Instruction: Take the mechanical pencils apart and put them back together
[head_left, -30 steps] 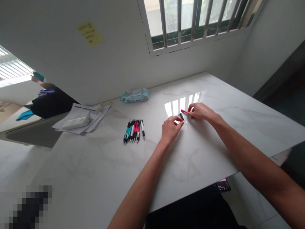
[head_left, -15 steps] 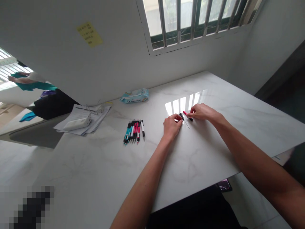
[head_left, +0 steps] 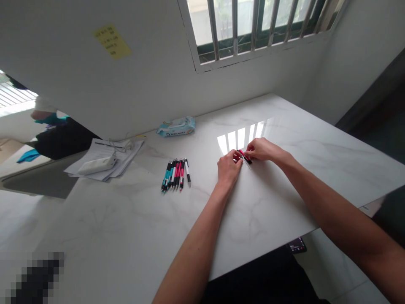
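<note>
My left hand (head_left: 228,168) and my right hand (head_left: 262,150) meet over the middle of a white marble table (head_left: 272,198). Both pinch small pen parts between their fingertips. The right fingers hold a red and black pen barrel (head_left: 245,157). The left fingers close on a small black piece next to it, too small to name. A thin refill lies on the table just below the hands. A row of several pens (head_left: 175,174), teal, red, black and white, lies to the left of my left hand.
A pack of wet wipes (head_left: 176,126) lies by the wall. Papers with a white case (head_left: 103,161) sit at the far left of the table. A phone (head_left: 296,245) shows below the table's near edge. Another person is at the far left.
My right hand has drawn the red barrel in toward my left hand, so the two hands now touch over the parts. The person at the far left has shifted.
</note>
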`<action>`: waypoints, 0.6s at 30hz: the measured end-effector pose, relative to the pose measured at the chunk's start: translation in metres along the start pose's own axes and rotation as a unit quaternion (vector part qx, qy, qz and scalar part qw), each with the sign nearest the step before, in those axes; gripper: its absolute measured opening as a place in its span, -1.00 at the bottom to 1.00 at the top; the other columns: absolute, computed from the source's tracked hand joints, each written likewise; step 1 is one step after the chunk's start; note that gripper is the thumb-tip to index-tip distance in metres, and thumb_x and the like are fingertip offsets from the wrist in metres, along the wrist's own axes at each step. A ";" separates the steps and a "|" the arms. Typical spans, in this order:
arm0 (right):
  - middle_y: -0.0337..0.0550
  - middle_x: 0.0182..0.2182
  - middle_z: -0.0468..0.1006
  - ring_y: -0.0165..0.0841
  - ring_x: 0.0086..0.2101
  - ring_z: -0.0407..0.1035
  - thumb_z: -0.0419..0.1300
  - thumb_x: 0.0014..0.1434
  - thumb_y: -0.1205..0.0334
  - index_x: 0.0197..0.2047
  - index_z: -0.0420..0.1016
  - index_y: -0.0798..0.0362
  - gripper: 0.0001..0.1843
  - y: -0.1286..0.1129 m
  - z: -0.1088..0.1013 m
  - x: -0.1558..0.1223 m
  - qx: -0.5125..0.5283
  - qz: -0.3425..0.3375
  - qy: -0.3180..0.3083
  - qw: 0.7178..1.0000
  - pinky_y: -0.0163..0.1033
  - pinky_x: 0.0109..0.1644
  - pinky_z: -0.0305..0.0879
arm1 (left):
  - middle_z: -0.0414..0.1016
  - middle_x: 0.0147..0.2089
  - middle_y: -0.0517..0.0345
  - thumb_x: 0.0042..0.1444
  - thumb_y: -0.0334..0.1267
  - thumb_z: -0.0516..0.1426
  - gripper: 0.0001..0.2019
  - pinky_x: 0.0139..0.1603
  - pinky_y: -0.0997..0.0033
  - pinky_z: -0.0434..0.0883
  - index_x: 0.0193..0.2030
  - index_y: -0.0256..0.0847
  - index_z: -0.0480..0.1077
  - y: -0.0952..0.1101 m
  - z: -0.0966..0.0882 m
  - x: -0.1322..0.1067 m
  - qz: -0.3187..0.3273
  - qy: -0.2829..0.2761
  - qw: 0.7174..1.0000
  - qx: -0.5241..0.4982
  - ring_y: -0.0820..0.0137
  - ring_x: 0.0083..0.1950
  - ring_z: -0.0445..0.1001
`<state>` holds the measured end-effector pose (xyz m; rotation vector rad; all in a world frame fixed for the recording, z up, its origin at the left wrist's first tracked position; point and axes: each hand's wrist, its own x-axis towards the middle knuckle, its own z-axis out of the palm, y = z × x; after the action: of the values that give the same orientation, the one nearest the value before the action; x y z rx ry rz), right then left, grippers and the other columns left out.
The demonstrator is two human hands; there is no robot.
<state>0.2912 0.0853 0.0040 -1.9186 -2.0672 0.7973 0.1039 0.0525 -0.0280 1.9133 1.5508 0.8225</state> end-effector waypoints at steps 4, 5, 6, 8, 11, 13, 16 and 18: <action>-0.07 -0.43 0.68 -0.31 -0.45 0.43 0.33 0.33 0.06 -0.46 0.66 0.03 -0.64 -0.001 0.000 -0.002 0.000 0.015 -0.017 1.000 -0.20 -0.38 0.21 | 0.76 -0.14 0.18 0.27 -0.33 0.34 -0.91 0.05 0.23 0.46 -0.23 -0.08 0.53 -0.001 0.003 0.002 0.005 -0.001 1.000 0.004 0.27 -0.19 0.68; -0.07 -0.42 0.68 -0.30 -0.43 0.43 0.32 0.34 0.06 -0.45 0.67 0.03 -0.65 -0.002 -0.002 -0.003 -0.011 0.017 -0.017 1.000 -0.20 -0.36 0.21 | 0.75 -0.15 0.19 0.27 -0.34 0.34 -0.91 0.05 0.24 0.46 -0.23 -0.08 0.53 -0.001 0.003 0.002 0.004 -0.002 1.000 0.001 0.28 -0.19 0.68; -0.06 -0.40 0.68 -0.29 -0.41 0.44 0.32 0.35 0.07 -0.42 0.68 0.03 -0.66 -0.004 -0.006 -0.006 -0.023 0.015 -0.017 0.999 -0.20 -0.35 0.21 | 0.75 -0.16 0.20 0.26 -0.34 0.33 -0.91 0.04 0.26 0.45 -0.23 -0.08 0.52 -0.001 0.002 0.002 0.001 -0.004 1.000 -0.002 0.29 -0.19 0.67; -0.07 -0.37 0.68 -0.30 -0.39 0.43 0.31 0.37 0.07 -0.34 0.71 0.03 -0.70 -0.011 -0.017 -0.017 -0.039 -0.011 -0.024 0.999 -0.21 -0.33 0.18 | 0.73 -0.19 0.21 0.25 -0.35 0.32 -0.90 0.01 0.29 0.45 -0.22 -0.08 0.51 0.000 0.000 0.000 -0.006 -0.005 1.000 -0.008 0.30 -0.19 0.66; -0.15 -0.36 0.63 -0.36 -0.42 0.35 0.28 0.42 -0.02 -0.17 0.73 0.03 -0.68 -0.034 -0.034 -0.056 0.025 -0.135 -0.077 0.988 -0.24 -0.35 0.13 | 0.68 -0.25 0.21 0.25 -0.34 0.30 -0.90 -0.08 0.32 0.42 -0.24 -0.08 0.48 0.000 -0.002 -0.004 -0.005 -0.008 1.000 -0.008 0.30 -0.20 0.62; -0.20 -0.36 0.59 -0.37 -0.39 0.36 0.32 0.42 -0.12 0.01 0.72 0.03 -0.61 -0.051 -0.031 -0.093 0.129 -0.252 -0.177 0.943 -0.28 -0.31 0.21 | 0.66 -0.27 0.21 0.24 -0.36 0.29 -0.89 -0.11 0.33 0.40 -0.24 -0.08 0.46 -0.001 -0.002 -0.005 -0.003 -0.010 1.000 -0.010 0.31 -0.20 0.59; -0.24 -0.35 0.60 -0.38 -0.37 0.45 0.47 0.27 -0.16 0.07 0.67 0.02 -0.51 -0.059 0.008 -0.155 0.254 -0.352 -0.426 0.794 -0.31 -0.22 0.37 | 0.63 -0.27 0.22 0.20 -0.40 0.29 -0.85 -0.11 0.34 0.39 -0.23 -0.08 0.44 -0.004 0.000 -0.005 0.000 -0.007 1.000 -0.013 0.32 -0.20 0.57; -0.23 -0.37 0.59 -0.37 -0.39 0.48 0.60 0.06 -0.15 -0.25 0.61 0.01 -0.53 -0.041 0.051 -0.192 0.246 -0.387 -0.591 0.664 -0.33 -0.27 0.37 | 0.63 -0.26 0.22 0.20 -0.41 0.30 -0.84 -0.10 0.34 0.39 -0.22 -0.08 0.42 -0.006 0.001 -0.004 0.002 -0.007 1.000 -0.010 0.32 -0.19 0.57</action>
<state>0.2557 -0.1140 0.0224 0.0838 -2.3626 2.3060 0.1008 0.0495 -0.0334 1.9040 1.5256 0.8204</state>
